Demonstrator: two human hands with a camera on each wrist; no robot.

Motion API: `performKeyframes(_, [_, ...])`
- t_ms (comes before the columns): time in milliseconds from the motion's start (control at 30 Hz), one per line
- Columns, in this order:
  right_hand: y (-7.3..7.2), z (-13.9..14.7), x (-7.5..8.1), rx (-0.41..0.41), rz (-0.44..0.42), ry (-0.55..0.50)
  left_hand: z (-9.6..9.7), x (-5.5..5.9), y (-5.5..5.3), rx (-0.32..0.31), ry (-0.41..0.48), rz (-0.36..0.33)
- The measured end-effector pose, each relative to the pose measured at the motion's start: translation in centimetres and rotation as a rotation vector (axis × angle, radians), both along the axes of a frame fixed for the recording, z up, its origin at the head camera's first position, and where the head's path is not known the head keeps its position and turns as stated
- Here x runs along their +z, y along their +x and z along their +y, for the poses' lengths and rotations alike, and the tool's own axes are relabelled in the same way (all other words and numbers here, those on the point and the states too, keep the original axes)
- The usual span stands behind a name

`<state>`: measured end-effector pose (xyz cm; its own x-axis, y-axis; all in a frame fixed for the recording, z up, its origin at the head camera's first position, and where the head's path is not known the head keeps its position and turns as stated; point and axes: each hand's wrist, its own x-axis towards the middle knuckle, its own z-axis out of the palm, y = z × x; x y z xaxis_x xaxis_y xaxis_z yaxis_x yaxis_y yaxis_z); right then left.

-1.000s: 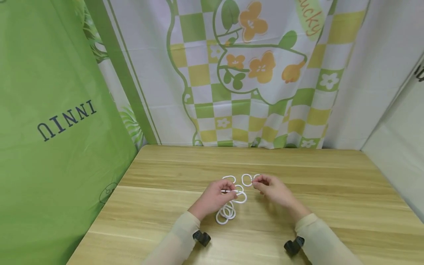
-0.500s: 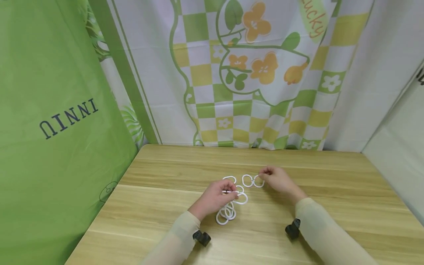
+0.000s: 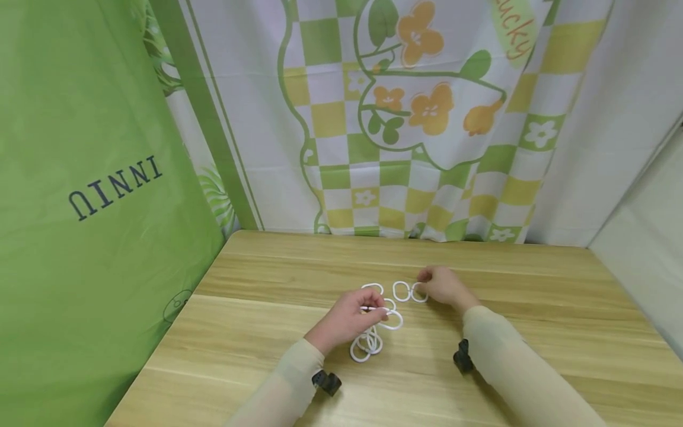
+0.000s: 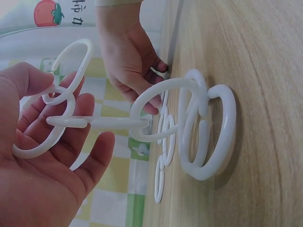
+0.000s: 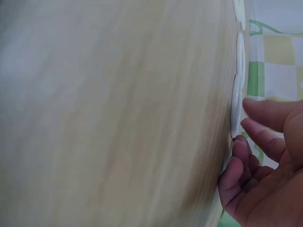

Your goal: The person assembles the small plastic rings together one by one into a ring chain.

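My left hand [image 3: 352, 314] holds a white plastic C-shaped link [image 4: 78, 71] between thumb and fingers. It is joined to others in a chain, one link [image 4: 113, 123] stretching sideways from the palm. The chain's lower links [image 3: 366, 344] lie in an overlapping heap on the table below that hand. Farther right, two white links [image 3: 402, 291] lie flat and look joined end to end. My right hand [image 3: 445, 286] is at the right one of these, its fingertips [image 5: 251, 104] at or just over the link's edge. In the right wrist view, thumb and forefinger stand apart.
The wooden table [image 3: 507, 332] spreads around both hands. Behind it hangs a checked, flowered curtain [image 3: 389, 178], and a green cloth [image 3: 107, 237] hangs along the left side. Another white link [image 3: 373, 288] lies just beyond the left hand.
My right hand came off the pair of links, moved right and away from me, and is now at the right link's edge. The left hand keeps its hold, nearly still.
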<state>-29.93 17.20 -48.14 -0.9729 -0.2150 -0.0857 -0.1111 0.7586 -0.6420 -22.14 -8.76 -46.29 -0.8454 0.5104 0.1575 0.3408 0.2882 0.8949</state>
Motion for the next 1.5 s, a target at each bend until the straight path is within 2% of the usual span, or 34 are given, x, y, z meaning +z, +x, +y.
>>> performKeyframes(133, [-0.1,0.2,-0.3,-0.029,0.003,0.015,0.2,0.3,0.2,0.002,0.002,-0.002])
performKeyframes(267, [0.3,0.6,-0.5,-0.023,0.042,0.041,0.3,0.4,0.2,0.006,-0.001,0.003])
performKeyframes(533, [2.1,0.7,-0.2,0.029,0.02,0.065,0.2,0.2,0.2,0.006,-0.002,-0.011])
performKeyframes(733, [3.5,1.3,-0.2,0.053,0.058,-0.051,0.2,0.3,0.2,-0.004,0.016,-0.015])
performKeyframes(967, [5.3,1.8,0.4,0.052,0.012,-0.213,0.2,0.2,0.2,-0.013,0.018,-0.007])
performKeyframes(1300, [7.7,0.5,2.8,0.106,0.044,-0.315,0.2,0.1,0.1,-0.012,0.015,0.005])
performKeyframes(1500, [8.4,-0.1,2.8,0.154,0.018,-0.391,0.3,0.0,0.1,-0.017,0.011,0.014])
